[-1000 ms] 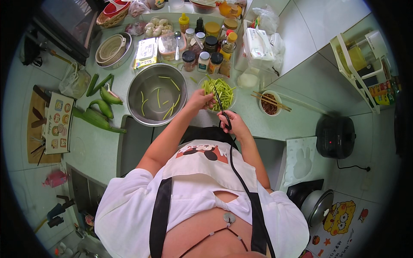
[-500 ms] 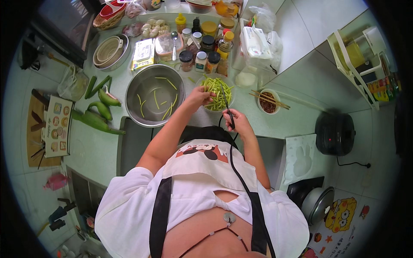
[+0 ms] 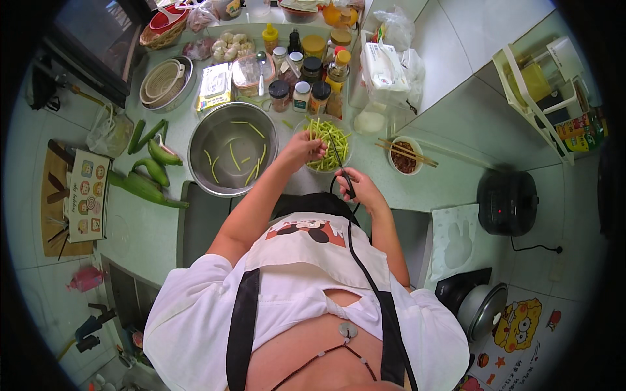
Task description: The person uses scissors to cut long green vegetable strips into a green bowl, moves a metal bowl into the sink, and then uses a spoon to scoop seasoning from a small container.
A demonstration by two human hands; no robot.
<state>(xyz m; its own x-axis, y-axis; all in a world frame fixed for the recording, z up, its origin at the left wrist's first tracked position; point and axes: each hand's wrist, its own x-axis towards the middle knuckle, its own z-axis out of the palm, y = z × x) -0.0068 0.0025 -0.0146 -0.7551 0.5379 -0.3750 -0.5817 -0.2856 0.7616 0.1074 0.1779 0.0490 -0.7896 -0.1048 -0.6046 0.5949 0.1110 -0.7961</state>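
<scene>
- Left hand (image 3: 304, 144) over the near-left rim of the glass bowl (image 3: 345, 158), fingers pinched together on a few green bean strips (image 3: 324, 140).
- Right hand (image 3: 360, 189) just below the bowl, closed around a dark-handled knife (image 3: 340, 164); blade slants up across the strips.
- Bowl full of strips, between the two hands.
- Steel basin (image 3: 233, 156) left of the bowl, a few strips inside.
</scene>
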